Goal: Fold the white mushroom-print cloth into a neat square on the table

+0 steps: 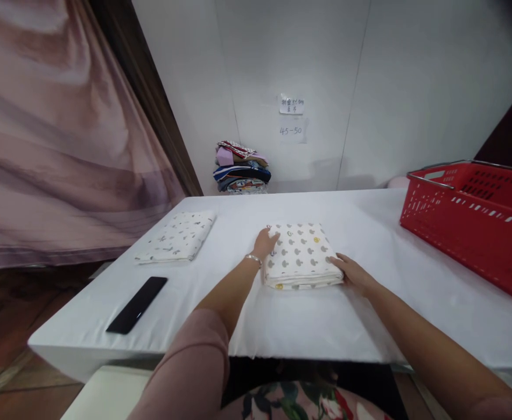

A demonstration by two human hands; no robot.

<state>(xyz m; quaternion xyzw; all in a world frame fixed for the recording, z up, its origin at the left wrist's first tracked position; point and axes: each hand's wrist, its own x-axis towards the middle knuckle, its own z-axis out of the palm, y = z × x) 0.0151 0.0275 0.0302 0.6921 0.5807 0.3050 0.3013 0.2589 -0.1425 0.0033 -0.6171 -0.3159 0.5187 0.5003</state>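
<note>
A folded white cloth with grey mushroom-like prints and a few yellow ones [300, 252] lies flat on the white table in front of me. My left hand [265, 242], with a bracelet at the wrist, touches its left edge, thumb on the top layer. At the cloth's lower right edge rests my right hand [353, 273], its thumb and fingers around the layered side. Another folded white cloth with small dark prints [179, 236] lies further left, apart from both hands.
A black flat object [137, 305] lies at the table's [186, 326] left front. On the right stands a red basket [470, 227] with metal handles. Behind the table is a stack of folded fabrics [242, 169]. Paper signs [293, 129] hang on the wall; a pink curtain [63, 128] hangs left.
</note>
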